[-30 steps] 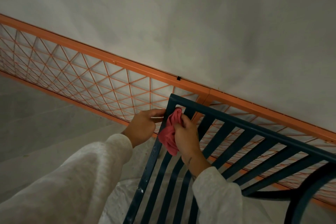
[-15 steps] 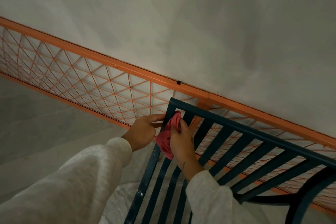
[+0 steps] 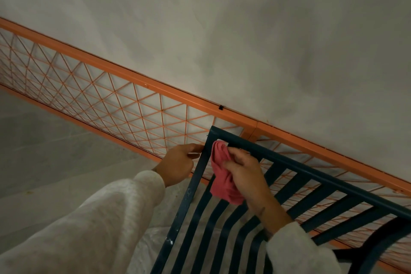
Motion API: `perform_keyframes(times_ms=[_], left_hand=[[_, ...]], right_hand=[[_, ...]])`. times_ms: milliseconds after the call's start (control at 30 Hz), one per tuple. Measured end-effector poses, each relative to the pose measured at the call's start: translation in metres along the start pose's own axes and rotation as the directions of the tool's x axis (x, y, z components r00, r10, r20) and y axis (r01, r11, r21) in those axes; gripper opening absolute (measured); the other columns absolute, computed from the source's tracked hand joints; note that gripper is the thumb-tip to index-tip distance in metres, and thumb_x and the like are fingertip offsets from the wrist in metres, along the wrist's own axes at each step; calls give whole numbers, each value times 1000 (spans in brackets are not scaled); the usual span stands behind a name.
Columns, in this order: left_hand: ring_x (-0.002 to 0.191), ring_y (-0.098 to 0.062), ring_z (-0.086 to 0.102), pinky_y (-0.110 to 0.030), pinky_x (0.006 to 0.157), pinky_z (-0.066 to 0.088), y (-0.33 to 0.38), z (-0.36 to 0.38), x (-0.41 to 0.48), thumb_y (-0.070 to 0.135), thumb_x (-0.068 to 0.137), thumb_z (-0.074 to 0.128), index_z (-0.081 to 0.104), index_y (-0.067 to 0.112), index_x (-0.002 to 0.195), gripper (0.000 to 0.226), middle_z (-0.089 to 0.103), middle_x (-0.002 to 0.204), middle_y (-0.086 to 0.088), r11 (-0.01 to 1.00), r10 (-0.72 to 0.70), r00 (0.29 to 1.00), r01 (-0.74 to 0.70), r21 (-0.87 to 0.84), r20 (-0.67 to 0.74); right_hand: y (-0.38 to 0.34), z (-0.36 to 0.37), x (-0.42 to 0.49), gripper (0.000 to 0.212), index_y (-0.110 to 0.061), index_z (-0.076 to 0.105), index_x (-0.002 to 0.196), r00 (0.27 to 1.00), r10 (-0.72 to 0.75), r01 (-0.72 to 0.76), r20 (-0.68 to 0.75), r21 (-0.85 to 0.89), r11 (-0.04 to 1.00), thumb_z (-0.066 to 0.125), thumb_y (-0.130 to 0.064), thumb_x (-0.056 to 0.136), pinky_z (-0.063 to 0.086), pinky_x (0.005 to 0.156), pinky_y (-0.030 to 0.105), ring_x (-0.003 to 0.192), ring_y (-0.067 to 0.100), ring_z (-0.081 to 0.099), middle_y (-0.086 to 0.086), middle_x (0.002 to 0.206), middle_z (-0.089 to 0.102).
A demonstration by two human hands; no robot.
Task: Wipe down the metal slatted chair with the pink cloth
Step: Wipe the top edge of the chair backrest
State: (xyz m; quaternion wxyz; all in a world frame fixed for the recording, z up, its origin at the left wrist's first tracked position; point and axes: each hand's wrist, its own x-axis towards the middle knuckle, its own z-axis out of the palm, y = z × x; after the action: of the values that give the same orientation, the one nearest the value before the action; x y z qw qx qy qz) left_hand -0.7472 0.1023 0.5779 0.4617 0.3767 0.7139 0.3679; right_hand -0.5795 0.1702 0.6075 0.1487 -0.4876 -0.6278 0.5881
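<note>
At chair (image 3: 295,173) corner, right hand (image 3: 242,171) gripping pink cloth (image 3: 222,176), left hand (image 3: 178,163) pinching frame, fingertips hidden.

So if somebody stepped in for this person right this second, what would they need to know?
Left hand: gripping the chair's side rail near the top corner, steadying it.
Right hand: holding the pink cloth bunched against the slats just inside that corner.
Chair: dark metal, slatted, standing beside an orange lattice fence.
Done: cannot tell which parts are already wiped; white specks show on the lower side rail.
Left: probably the slats further right, the top rail, the side rail and the curved armrest.
</note>
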Motion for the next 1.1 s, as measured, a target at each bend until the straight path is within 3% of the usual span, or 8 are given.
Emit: perform_keyframes(times_ms=[133,300,400,500,600,833,1000,1100], left_hand=[[132,-23,45,-39,106,40,12,3,-4,-18,82,37,36,20,145,73,47,143,-6,995,80,996,-76,71,-48],[129,-24,46,-31,105,39,39,6,4,-14,78,44,43,17,142,71,48,141,-7,910,323,930,-255,326,-174],[119,-33,54,-44,102,44,49,9,6,-7,79,51,53,7,132,54,58,129,-13,757,454,884,-319,571,-107],[135,-37,40,-53,112,30,55,15,9,5,80,59,54,9,131,52,56,135,-12,539,493,869,-266,799,-44],[139,-32,35,-50,115,22,70,36,12,9,79,59,54,16,132,54,54,137,-6,398,499,862,-323,859,93],[111,-24,57,-43,99,43,107,108,19,15,84,46,53,24,130,48,62,124,-1,348,514,797,-531,772,316],[111,-23,55,-41,98,42,134,170,20,15,84,49,55,25,126,43,63,120,1,280,489,783,-559,781,385],[101,-21,58,-38,91,45,147,211,21,16,86,48,57,26,120,37,65,114,2,285,488,774,-579,764,405]], right_hand=[[-36,-23,12,37,-43,52,135,951,-252,202,-178,-258,945,53,-33,99,50,92,26,109,6,55,-17,125,55],[-26,3,26,48,-34,42,146,928,-369,236,-51,-686,688,48,-18,101,45,107,39,128,24,50,0,146,47],[-9,-9,15,49,-29,45,145,900,-418,224,-121,-694,685,50,-14,100,47,105,34,123,23,54,-1,145,50],[20,-51,1,49,-32,44,145,883,-429,187,-190,-696,693,52,-18,99,48,105,40,126,21,54,-3,147,50],[49,-107,-18,48,-37,42,145,871,-418,125,-256,-709,694,51,-25,99,46,108,40,130,19,51,-5,148,49],[94,-216,-67,51,-23,50,142,826,-389,14,-408,-675,738,62,-12,94,38,93,5,105,15,64,2,133,62],[112,-276,-94,41,-20,55,136,787,-323,-80,-527,-605,792,58,-13,96,47,85,25,96,23,65,9,122,66],[121,-299,-102,39,-31,50,140,764,-198,-140,-615,-457,878,48,-26,102,49,96,36,105,19,58,2,124,61]])
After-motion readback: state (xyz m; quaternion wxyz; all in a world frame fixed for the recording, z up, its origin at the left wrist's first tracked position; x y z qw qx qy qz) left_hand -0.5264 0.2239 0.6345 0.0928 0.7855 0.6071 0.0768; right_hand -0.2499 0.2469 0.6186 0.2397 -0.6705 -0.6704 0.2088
